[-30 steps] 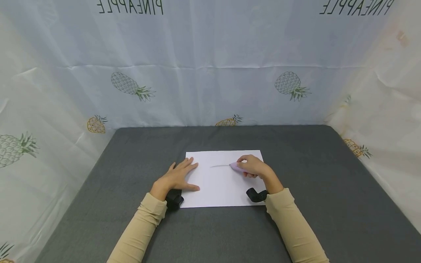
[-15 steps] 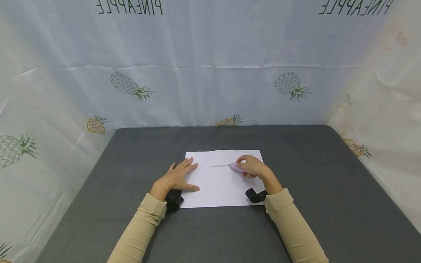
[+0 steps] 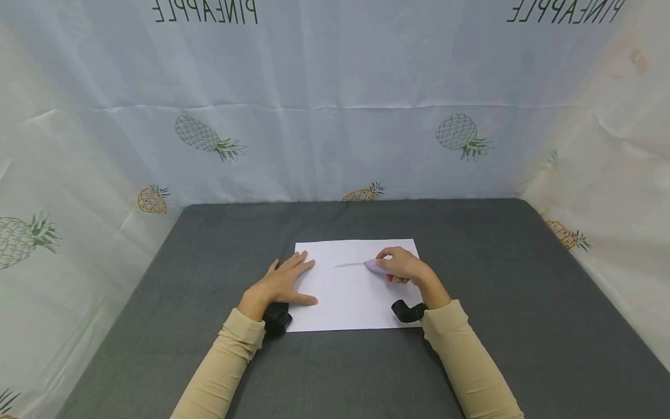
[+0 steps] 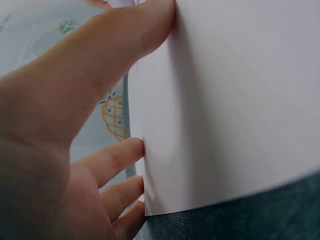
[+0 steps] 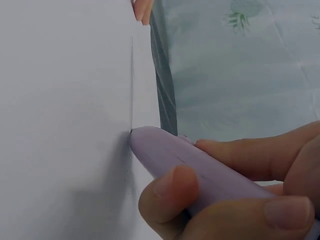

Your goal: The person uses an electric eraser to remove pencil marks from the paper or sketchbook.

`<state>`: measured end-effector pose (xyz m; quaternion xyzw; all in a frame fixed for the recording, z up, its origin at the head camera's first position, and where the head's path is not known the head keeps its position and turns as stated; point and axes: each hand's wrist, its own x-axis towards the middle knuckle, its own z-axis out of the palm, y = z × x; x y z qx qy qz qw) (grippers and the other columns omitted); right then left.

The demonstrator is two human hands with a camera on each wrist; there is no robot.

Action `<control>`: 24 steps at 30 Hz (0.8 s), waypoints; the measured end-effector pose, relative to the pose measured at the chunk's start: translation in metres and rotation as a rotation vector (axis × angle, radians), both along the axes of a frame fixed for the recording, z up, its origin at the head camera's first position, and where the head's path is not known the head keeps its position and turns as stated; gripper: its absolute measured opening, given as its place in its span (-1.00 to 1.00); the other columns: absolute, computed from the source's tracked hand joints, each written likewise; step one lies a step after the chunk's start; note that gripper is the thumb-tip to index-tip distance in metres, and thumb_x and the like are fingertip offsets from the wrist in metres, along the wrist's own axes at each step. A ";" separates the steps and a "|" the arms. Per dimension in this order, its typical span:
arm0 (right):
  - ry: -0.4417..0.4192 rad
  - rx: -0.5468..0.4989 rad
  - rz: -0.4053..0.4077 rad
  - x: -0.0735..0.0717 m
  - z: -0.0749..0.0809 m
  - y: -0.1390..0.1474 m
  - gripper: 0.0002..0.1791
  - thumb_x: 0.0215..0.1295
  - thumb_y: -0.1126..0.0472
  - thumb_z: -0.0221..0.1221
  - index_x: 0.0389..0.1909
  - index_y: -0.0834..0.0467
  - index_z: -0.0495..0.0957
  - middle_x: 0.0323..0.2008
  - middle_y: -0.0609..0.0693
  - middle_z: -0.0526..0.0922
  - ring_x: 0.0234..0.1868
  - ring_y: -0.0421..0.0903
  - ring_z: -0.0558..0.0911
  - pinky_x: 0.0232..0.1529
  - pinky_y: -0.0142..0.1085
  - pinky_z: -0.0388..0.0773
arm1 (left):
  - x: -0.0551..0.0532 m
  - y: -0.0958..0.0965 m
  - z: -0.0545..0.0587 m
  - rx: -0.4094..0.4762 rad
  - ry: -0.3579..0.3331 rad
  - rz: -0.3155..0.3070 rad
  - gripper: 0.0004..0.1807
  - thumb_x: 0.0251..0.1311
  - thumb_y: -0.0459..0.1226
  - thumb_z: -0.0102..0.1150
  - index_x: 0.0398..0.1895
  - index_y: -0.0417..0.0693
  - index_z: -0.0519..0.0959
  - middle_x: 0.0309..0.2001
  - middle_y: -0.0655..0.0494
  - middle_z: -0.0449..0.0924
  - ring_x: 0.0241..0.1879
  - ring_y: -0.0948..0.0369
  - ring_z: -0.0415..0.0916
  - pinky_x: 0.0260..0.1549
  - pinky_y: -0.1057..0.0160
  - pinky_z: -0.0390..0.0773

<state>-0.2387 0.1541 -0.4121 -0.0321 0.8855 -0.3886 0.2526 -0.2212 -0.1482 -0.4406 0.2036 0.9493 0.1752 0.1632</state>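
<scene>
A white sheet of paper [image 3: 345, 302] lies on the dark table. My left hand [image 3: 282, 283] rests on its left side, fingers spread and thumb pressing the paper; the left wrist view shows the fingertips [image 4: 132, 147] at the sheet's edge. My right hand [image 3: 403, 265] grips a lilac utility knife [image 5: 170, 157] with a rounded body, thumb and fingers curled round it. The knife's dark tip meets the paper at the end of a thin straight slit [image 5: 131, 85]. That slit runs leftward from the tip in the head view, across the upper part of the sheet.
A dark grey cloth [image 3: 335, 372] covers the table. Pale curtains [image 3: 335, 70] printed with pineapples hang behind and at both sides. Black wrist devices [image 3: 408, 311] sit near both cuffs, the right one over the paper.
Both hands stay almost in place. The paper's far edge, slightly raised half a second ago, lies flatter now.
</scene>
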 end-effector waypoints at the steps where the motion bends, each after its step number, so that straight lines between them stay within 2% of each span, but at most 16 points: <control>1: 0.000 0.000 -0.007 0.000 0.000 -0.001 -0.63 0.41 0.14 -0.01 0.12 0.24 0.45 -0.72 -0.07 0.44 -0.76 -0.27 0.23 -0.70 -0.48 0.19 | 0.000 0.000 0.000 -0.001 0.003 -0.001 0.03 -0.03 0.16 0.36 0.49 0.04 0.15 0.58 -0.04 -0.11 0.58 -0.03 -0.17 0.44 -0.35 -0.23; 8: -0.012 0.052 0.019 0.003 0.005 0.002 -0.62 0.41 0.13 0.01 0.14 0.23 0.45 -0.73 -0.06 0.43 -0.77 -0.25 0.21 -0.70 -0.47 0.16 | 0.000 0.001 0.000 0.002 0.000 0.006 0.03 -0.03 0.16 0.36 0.49 0.04 0.15 0.58 -0.03 -0.10 0.58 -0.02 -0.17 0.44 -0.35 -0.23; 20: 0.021 0.013 0.000 0.001 -0.001 -0.002 -0.62 0.40 0.13 -0.02 0.13 0.23 0.45 -0.74 -0.08 0.43 -0.77 -0.26 0.23 -0.70 -0.48 0.19 | 0.001 0.000 0.001 0.005 0.009 0.000 0.02 -0.02 0.15 0.36 0.48 0.01 0.15 0.57 -0.06 -0.09 0.57 -0.05 -0.16 0.44 -0.36 -0.22; 24: 0.004 0.037 0.012 0.001 0.001 -0.001 -0.61 0.41 0.12 -0.01 0.14 0.24 0.45 -0.74 -0.07 0.43 -0.77 -0.26 0.24 -0.70 -0.47 0.19 | 0.001 0.000 0.001 0.010 0.009 0.003 0.02 -0.02 0.14 0.37 0.48 -0.01 0.15 0.57 -0.07 -0.09 0.57 -0.05 -0.16 0.43 -0.36 -0.22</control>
